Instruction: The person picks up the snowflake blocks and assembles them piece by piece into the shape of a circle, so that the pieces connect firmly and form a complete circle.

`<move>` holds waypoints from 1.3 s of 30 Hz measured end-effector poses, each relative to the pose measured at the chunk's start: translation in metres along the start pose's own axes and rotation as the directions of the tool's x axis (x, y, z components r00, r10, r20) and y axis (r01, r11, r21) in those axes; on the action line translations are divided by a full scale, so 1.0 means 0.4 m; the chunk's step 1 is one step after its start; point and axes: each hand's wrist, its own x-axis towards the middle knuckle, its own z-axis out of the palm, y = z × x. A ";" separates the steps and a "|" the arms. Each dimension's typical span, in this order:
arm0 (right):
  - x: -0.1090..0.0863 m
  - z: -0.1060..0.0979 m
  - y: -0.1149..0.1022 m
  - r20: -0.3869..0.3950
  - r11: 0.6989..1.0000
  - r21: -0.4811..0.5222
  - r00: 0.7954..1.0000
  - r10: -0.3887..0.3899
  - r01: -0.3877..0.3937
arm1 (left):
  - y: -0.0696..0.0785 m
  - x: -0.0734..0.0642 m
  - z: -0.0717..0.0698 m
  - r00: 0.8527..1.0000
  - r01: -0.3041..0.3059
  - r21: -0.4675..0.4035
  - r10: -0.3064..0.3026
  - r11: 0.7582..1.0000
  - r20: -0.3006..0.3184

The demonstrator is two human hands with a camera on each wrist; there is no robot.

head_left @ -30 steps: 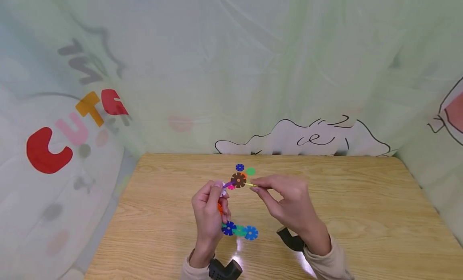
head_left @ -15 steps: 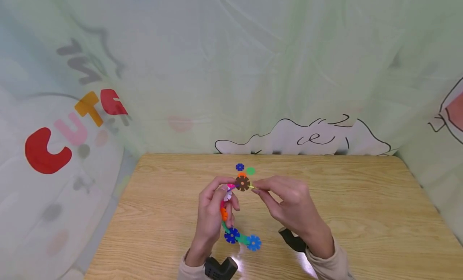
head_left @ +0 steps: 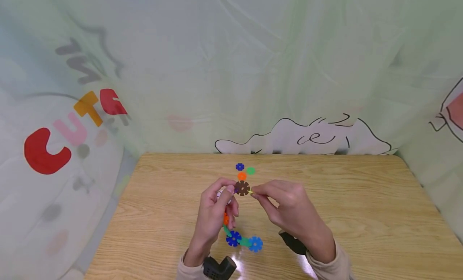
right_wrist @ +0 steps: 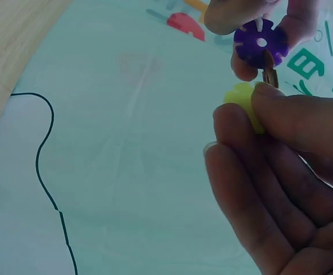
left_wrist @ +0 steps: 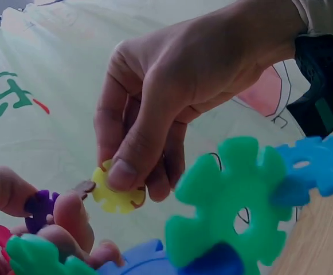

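Observation:
My left hand (head_left: 212, 209) holds a chain of toothed plastic discs, with thumb and fingers pinching near a purple disc (right_wrist: 246, 43). A brown disc (head_left: 238, 187) stands between the two hands, slotted with the purple one. In my right hand (head_left: 289, 201), thumb and forefinger pinch a yellow disc (left_wrist: 105, 196), whose edge meets the brown disc. Below the left hand hangs the rest of the chain: an orange disc (head_left: 226, 219), a dark blue disc (head_left: 230, 242), a green disc (left_wrist: 220, 200) and a light blue disc (head_left: 252, 245). Fingers hide part of the chain.
Loose on the wooden table (head_left: 354, 207) beyond the hands lie a dark blue disc (head_left: 238, 168), a green disc (head_left: 250, 170) and an orange disc (head_left: 240, 178). A printed curtain (head_left: 224, 71) stands behind the table's far edge. Each wrist wears a black device (head_left: 219, 268).
My left hand has shifted slightly right, its fingers now up against the brown disc. The brown and yellow discs have come a little nearer me, uncovering the loose orange disc. The hanging chain moved along.

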 end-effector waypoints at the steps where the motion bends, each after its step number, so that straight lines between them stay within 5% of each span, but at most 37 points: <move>1: 0.000 0.000 -0.001 -0.001 1.000 -0.005 1.000 -0.007 0.007 | 0.001 -0.001 0.000 1.000 0.007 0.004 -0.007 1.000 -0.002; 13: -0.004 -0.001 -0.019 0.009 0.984 -0.166 0.998 -0.063 0.063 | 0.002 -0.002 0.008 0.984 0.177 -0.062 -0.178 0.982 -0.004; 21: -0.003 0.009 -0.007 -0.083 0.998 0.068 0.997 0.012 -0.006 | 0.006 -0.003 0.004 0.975 0.218 -0.159 -0.221 0.963 0.000; 28: -0.005 0.011 0.017 -0.038 0.933 0.326 0.984 0.171 -0.149 | 0.011 -0.008 0.004 0.974 0.216 -0.317 -0.224 0.923 0.011; 34: -0.005 0.023 0.029 -0.002 0.889 0.352 0.950 0.313 -0.292 | 0.008 -0.011 0.016 0.971 0.230 -0.418 -0.235 0.879 0.040; 39: -0.008 0.042 0.037 -0.019 0.886 0.350 0.943 0.331 -0.304 | 0.005 -0.012 0.024 0.968 0.237 -0.504 -0.246 0.830 0.050</move>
